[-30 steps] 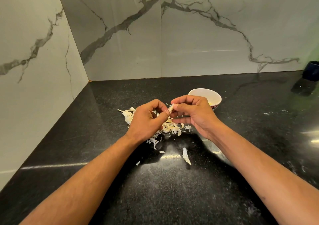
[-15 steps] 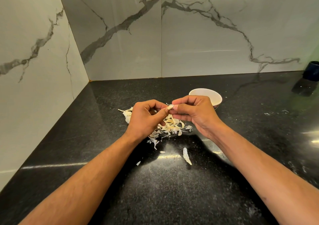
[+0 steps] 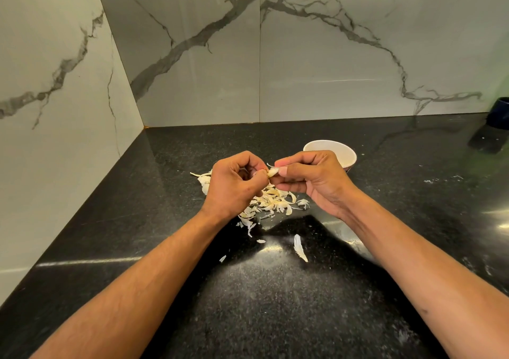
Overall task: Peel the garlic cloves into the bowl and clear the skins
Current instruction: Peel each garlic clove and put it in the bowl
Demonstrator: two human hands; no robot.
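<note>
My left hand [image 3: 234, 188] and right hand [image 3: 308, 178] both pinch one garlic clove [image 3: 272, 172] between curled fingertips, above the skins [image 3: 272, 200] on the counter [image 3: 275, 289]. The bowl [image 3: 345, 153] stands just behind my right hand.

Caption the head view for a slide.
Left hand and right hand pinch a garlic cloves piece above the skins, bowl behind.

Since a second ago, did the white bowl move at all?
No. The white bowl sits in the same spot on the black counter, just behind the right hand, as far from the back wall as before.
</note>
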